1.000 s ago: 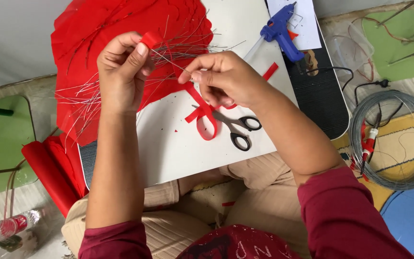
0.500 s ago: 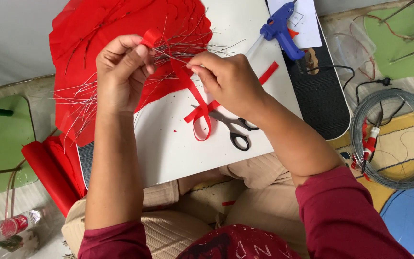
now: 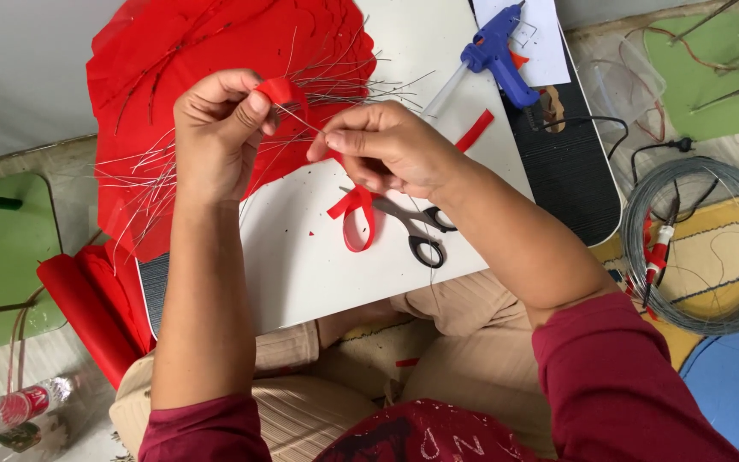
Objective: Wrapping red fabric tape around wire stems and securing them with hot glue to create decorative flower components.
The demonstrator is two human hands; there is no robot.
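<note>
2 hands meet above the white tabletop (image 3: 318, 274), left of centre in the frame. Fingers of the left hand (image 3: 215, 137) are clenched on a small roll of red ribbon (image 3: 281, 89); fingers of the right hand (image 3: 382, 145) pinch a thin wire (image 3: 301, 118). Its long axis slants from the roll down-right to that pinch, so both hands touch it, 1 at each end. Ribbon trails below toward the scissors (image 3: 416, 227). Behind lie red sheets (image 3: 215, 51) with loose wires; a blue glue gun (image 3: 493, 51) sits upper right.

Maroon pushed-up sleeves (image 3: 617, 385); beige ribbed trousers (image 3: 464, 351)
</note>
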